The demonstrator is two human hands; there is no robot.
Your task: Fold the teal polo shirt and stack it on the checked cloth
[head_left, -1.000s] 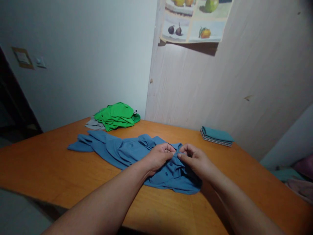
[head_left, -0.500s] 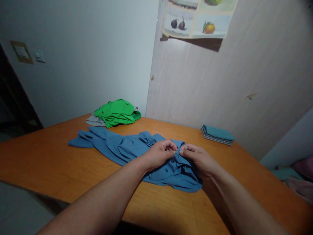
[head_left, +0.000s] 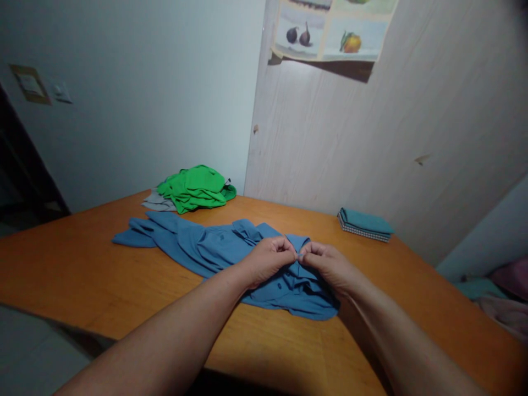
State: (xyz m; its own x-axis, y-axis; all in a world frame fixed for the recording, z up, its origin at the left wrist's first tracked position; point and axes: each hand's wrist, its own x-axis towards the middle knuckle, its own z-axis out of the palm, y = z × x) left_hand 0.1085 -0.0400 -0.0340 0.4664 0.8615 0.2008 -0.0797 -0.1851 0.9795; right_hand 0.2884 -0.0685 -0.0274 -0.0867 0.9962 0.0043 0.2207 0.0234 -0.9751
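A blue buttoned shirt (head_left: 206, 245) lies stretched and rumpled across the wooden table (head_left: 103, 280). Near its right end, my left hand (head_left: 270, 258) pinches the fabric between thumb and fingers. My right hand (head_left: 328, 264) pinches the same edge from the other side, its fingertips almost meeting those of the left. What sits exactly between the fingertips is too small to make out. A dark button (head_left: 279, 286) shows on the shirt just below the hands.
A heap of bright green clothing (head_left: 193, 187) rests on grey cloth (head_left: 159, 202) at the back left. At the back right lies a folded stack of teal and checked cloth (head_left: 365, 223). Behind the table rise a wall and a wood panel with a fruit poster (head_left: 330, 33).
My fingertips have drawn closer together on the shirt edge, with both hands still pinching it. The whole view has shifted slightly; the clothes on the table lie as before.
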